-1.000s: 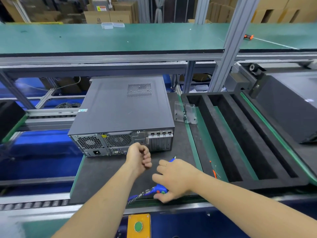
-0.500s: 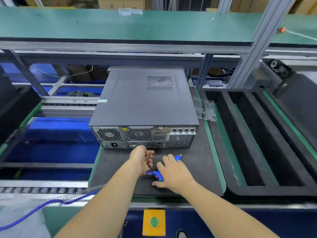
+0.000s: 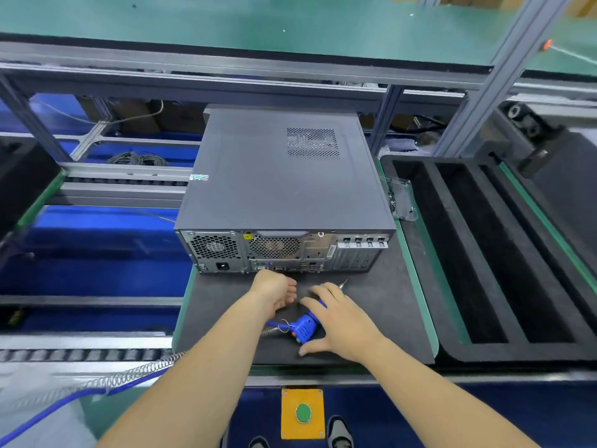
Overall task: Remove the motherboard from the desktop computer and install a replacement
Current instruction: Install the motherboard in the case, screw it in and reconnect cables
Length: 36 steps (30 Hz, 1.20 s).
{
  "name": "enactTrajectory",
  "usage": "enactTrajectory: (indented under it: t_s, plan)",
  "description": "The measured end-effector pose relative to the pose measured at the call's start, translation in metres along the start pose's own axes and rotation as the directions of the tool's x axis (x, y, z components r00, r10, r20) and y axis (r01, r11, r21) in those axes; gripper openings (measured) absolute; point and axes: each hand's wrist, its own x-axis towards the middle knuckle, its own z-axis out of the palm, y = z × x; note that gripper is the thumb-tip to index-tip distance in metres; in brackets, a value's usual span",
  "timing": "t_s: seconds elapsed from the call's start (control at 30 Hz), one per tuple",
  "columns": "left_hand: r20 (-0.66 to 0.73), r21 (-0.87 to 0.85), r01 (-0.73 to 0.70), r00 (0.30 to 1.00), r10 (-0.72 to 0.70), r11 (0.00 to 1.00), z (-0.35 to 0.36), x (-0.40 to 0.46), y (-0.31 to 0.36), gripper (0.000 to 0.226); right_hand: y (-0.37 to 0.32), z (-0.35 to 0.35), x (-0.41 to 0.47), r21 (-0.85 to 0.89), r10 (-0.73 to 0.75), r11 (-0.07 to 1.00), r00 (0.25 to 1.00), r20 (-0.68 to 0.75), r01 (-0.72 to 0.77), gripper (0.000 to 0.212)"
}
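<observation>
On the dark mat of our bench [image 3: 387, 318] lies one desktop computer [image 3: 284, 189], flat on its side, its rear panel turned toward us. Its cover is on and shut, so we judge the job barely begun: no motherboard shows, old or new, and the opening, the unplugging, the lifting out and the fitting of the replacement all remain.

Just in front of the rear panel our left hand [image 3: 274, 291] hovers near the ports, fingers loosely curled; its grip holds nothing that we can see. Beside it our right hand [image 3: 336, 318] lies over one blue electric screwdriver [image 3: 305, 328], fingers spread across the body and the thumb underneath, a wide grip settling on the tool more than clasping it. The bit points toward the case. One coiled blue cable [image 3: 106, 383] runs off from the tool to our left.

To the right we count one clear plastic box [image 3: 400, 198] against the case, and one black foam tray [image 3: 484, 253] with three long slots. Below the bench edge sits one yellow box with a green button [image 3: 303, 413].
</observation>
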Motion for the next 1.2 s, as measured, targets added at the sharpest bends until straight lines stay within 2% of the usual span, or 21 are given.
enactTrajectory:
  t_s: [0.07, 0.17, 0.23, 0.3, 0.33, 0.37, 0.4, 0.43, 0.5, 0.53, 0.57, 0.67, 0.77, 0.8, 0.87, 0.93, 0.97, 1.0, 1.1, 1.13, 1.2]
  plan:
    - [0.03, 0.053, -0.036, 0.999, 0.034, 0.998, -0.003, -0.004, 0.002, 0.024, 0.003, -0.002, 0.0, 0.034, 0.001, 0.999, 1.0, 0.024, -0.002, 0.102]
    - [0.078, 0.125, -0.103, 0.992, 0.094, 0.987, -0.003, -0.01, 0.004, 0.02, 0.005, -0.002, 0.0, 0.236, 0.066, 0.97, 0.997, -0.031, -0.057, 0.086]
    - [0.091, 0.23, -0.201, 0.979, 0.185, 0.952, 0.002, -0.012, 0.004, 0.014, 0.006, -0.003, 0.0, 0.39, 0.127, 0.917, 0.989, -0.079, -0.087, 0.063]
    - [0.135, 0.36, -0.311, 0.95, 0.28, 0.88, 0.01, -0.016, 0.003, 0.018, 0.003, -0.007, -0.001, 0.568, 0.295, 0.815, 0.925, -0.241, -0.112, 0.023]
    - [0.176, 0.439, -0.374, 0.927, 0.33, 0.817, 0.016, -0.018, 0.002, 0.023, 0.003, -0.009, -0.001, 0.689, 0.461, 0.71, 0.835, -0.3, -0.146, 0.01]
    - [0.233, 0.512, -0.443, 0.896, 0.377, 0.736, 0.022, -0.023, 0.001, 0.027, 0.002, -0.014, 0.0, 0.823, 0.652, 0.537, 0.711, -0.264, -0.186, 0.016]
    - [0.304, 0.568, -0.514, 0.857, 0.417, 0.643, 0.03, -0.028, 0.0, 0.03, 0.003, -0.02, 0.001, 0.939, 0.795, 0.284, 0.596, -0.116, -0.196, 0.02]
    - [0.384, 0.607, -0.584, 0.809, 0.445, 0.538, 0.04, -0.032, -0.001, 0.031, 0.006, -0.025, 0.003, 0.987, 0.85, -0.013, 0.519, 0.097, -0.162, 0.021]
    - [0.513, 0.66, -0.679, 0.72, 0.468, 0.321, 0.066, -0.041, -0.001, 0.028, 0.015, -0.033, 0.004, 0.856, 0.733, -0.515, 0.495, 0.467, -0.047, 0.023]
    - [0.523, 0.683, -0.684, 0.704, 0.481, 0.257, 0.079, -0.044, 0.001, 0.026, 0.021, -0.036, 0.001, 0.752, 0.659, -0.658, 0.502, 0.56, 0.026, 0.024]
    - [0.514, 0.696, -0.677, 0.702, 0.492, 0.239, 0.093, -0.046, 0.003, 0.024, 0.03, -0.039, -0.002, 0.676, 0.616, -0.731, 0.519, 0.593, 0.095, 0.024]
    - [0.554, 0.661, -0.726, 0.643, 0.528, 0.19, 0.125, -0.053, 0.013, 0.029, 0.061, -0.048, -0.012, 0.617, 0.614, -0.762, 0.521, 0.593, 0.197, 0.019]
    - [0.636, 0.66, -0.751, 0.544, 0.547, -0.02, 0.141, -0.06, 0.027, 0.033, 0.102, -0.058, -0.015, 0.629, 0.657, -0.74, 0.457, 0.6, 0.238, 0.023]
    - [0.658, 0.654, -0.746, 0.478, 0.582, -0.126, 0.144, -0.063, 0.033, 0.034, 0.117, -0.062, -0.013, 0.652, 0.683, -0.718, 0.424, 0.594, 0.244, 0.026]
    - [0.672, 0.592, -0.758, 0.275, 0.688, -0.275, 0.148, -0.074, 0.054, 0.04, 0.146, -0.072, -0.006, 0.694, 0.729, -0.674, 0.381, 0.568, 0.255, 0.031]
    - [0.546, 0.563, -0.768, 0.069, 0.835, -0.305, 0.154, -0.076, 0.087, 0.032, 0.174, -0.082, 0.005, 0.715, 0.738, -0.656, 0.4, 0.543, 0.241, 0.031]
    - [0.458, 0.612, -0.738, 0.037, 0.888, -0.284, 0.154, -0.071, 0.107, 0.025, 0.188, -0.086, 0.012, 0.725, 0.737, -0.651, 0.417, 0.532, 0.224, 0.029]
    - [0.391, 0.689, -0.684, 0.076, 0.917, -0.238, 0.151, -0.064, 0.128, 0.021, 0.201, -0.088, 0.02, 0.733, 0.734, -0.647, 0.43, 0.525, 0.209, 0.026]
    - [0.241, 0.898, -0.438, 0.427, 0.871, -0.034, 0.129, -0.027, 0.162, 0.02, 0.24, -0.095, 0.044, 0.76, 0.73, -0.631, 0.453, 0.513, 0.156, 0.022]
    - [0.203, 0.921, -0.389, 0.483, 0.852, 0.001, 0.122, -0.015, 0.159, 0.022, 0.25, -0.097, 0.051, 0.765, 0.717, -0.632, 0.467, 0.517, 0.125, 0.026]
    - [0.194, 0.926, -0.378, 0.475, 0.858, -0.001, 0.118, -0.001, 0.149, 0.022, 0.265, -0.102, 0.063, 0.761, 0.691, -0.643, 0.491, 0.531, 0.083, 0.037]
